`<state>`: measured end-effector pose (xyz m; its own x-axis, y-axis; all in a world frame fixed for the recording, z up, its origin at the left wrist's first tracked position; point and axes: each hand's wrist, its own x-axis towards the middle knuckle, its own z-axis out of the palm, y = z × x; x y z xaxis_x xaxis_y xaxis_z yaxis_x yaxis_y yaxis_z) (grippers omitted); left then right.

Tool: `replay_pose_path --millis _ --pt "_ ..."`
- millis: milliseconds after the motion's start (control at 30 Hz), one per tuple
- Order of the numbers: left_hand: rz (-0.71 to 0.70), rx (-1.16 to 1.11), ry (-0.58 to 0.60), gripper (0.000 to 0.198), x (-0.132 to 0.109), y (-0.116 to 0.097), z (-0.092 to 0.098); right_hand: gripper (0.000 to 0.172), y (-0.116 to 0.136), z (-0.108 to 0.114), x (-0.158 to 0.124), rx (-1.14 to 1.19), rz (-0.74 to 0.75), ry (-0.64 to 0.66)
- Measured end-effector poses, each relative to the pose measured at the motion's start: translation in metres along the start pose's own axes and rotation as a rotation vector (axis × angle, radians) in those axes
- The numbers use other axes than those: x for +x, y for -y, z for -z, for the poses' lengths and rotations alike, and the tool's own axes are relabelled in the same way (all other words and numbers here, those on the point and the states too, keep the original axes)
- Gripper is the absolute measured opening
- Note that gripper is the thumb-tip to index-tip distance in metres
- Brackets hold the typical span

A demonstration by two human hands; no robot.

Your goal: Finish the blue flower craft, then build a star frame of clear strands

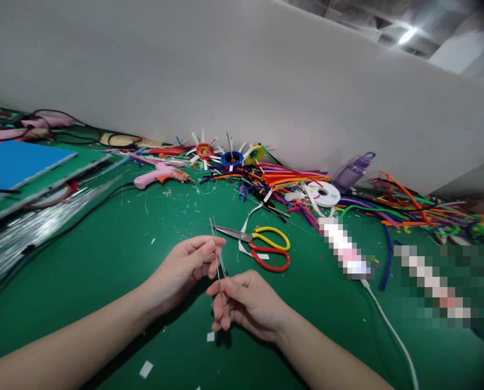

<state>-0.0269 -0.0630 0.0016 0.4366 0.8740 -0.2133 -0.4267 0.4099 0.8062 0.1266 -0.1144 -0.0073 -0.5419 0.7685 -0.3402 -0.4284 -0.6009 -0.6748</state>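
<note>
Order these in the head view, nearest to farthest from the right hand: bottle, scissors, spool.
1. Scissors: just beyond the right hand.
2. Spool: farther back, to the right.
3. Bottle: beyond the spool, farther right.

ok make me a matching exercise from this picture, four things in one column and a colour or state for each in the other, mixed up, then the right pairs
1. scissors
2. glue gun nearest the scissors
3. bottle
4. thin strands

a. purple
b. held by the left hand and right hand
c. one yellow handle, one red
d. pink and orange

Pairs: 1-c, 2-d, 3-a, 4-b
</note>
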Motion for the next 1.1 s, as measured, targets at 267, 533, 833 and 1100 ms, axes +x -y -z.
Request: replay_pose_path --millis 267,533,833,1100 --pt "0.046 0.02 -0.017 0.025 0.002 0.001 0.004 0.045 0.0 0.002 0.001 -0.01 0.022 -0.012" --pt "0.029 0.012 -0.032 0.018 0.001 0.001 0.002 0.05 0.002 0.001 0.001 -0.094 -0.01 -0.007" --pt "-0.007 0.218 -0.062 0.02 0.0 0.001 0.002 0.036 0.011 -0.012 -0.01 -0.877 0.238 -0.375" --pt "-0.001 0.17 -0.011 0.018 0.001 0.002 0.001 0.032 0.012 -0.004 -0.002 -0.347 0.224 -0.26"
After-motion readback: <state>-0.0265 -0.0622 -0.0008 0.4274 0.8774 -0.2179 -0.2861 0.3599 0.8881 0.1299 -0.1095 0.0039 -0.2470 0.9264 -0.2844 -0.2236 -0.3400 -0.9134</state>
